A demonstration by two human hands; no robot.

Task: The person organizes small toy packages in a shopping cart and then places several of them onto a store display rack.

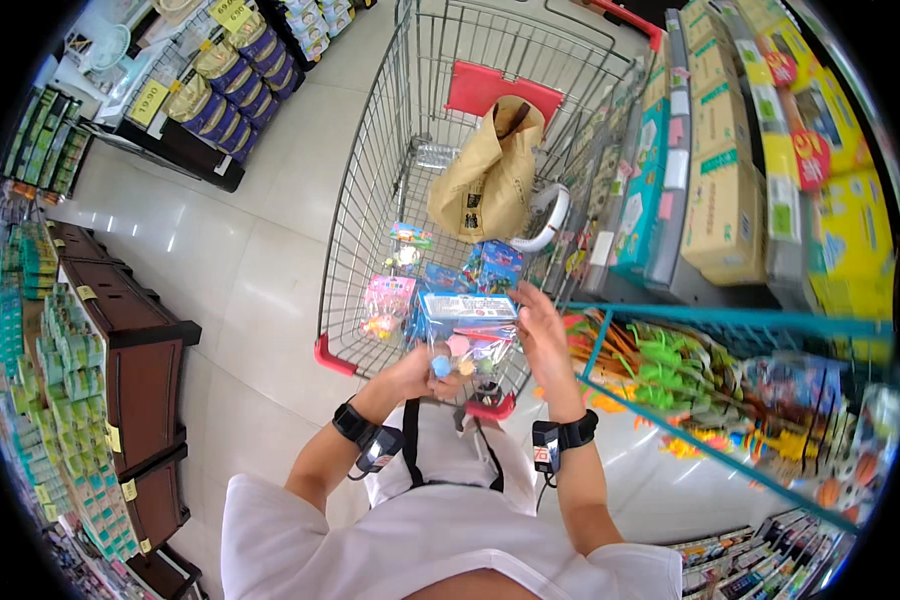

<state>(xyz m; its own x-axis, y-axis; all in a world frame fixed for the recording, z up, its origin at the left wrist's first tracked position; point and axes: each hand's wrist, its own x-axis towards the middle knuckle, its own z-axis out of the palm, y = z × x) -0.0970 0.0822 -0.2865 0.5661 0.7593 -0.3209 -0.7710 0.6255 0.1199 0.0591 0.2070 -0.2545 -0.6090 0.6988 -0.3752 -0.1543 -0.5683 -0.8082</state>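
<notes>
A clear plastic toy pack [469, 330] with a blue and white printed card top is held over the near end of a shopping cart. Small pink, blue, yellow and green balls show through its film. My left hand [418, 373] grips the pack's lower left part, with some fingers behind the film. Beside the pack's right edge is my right hand [544, 330], fingers raised and slightly curled; whether it grips the edge is unclear. In the cart [361, 161], below and beyond the pack, lie a pink-carded toy pack [388, 300] and blue toy packs [499, 259].
Farther inside the cart are a brown paper bag [487, 180], a white curved object [551, 221] and a clear plastic item [436, 156]. Boxed goods [720, 202] line the right shelf. A teal-edged bin [709, 442] holds plastic toys. Brown display stands [146, 382] are on the left.
</notes>
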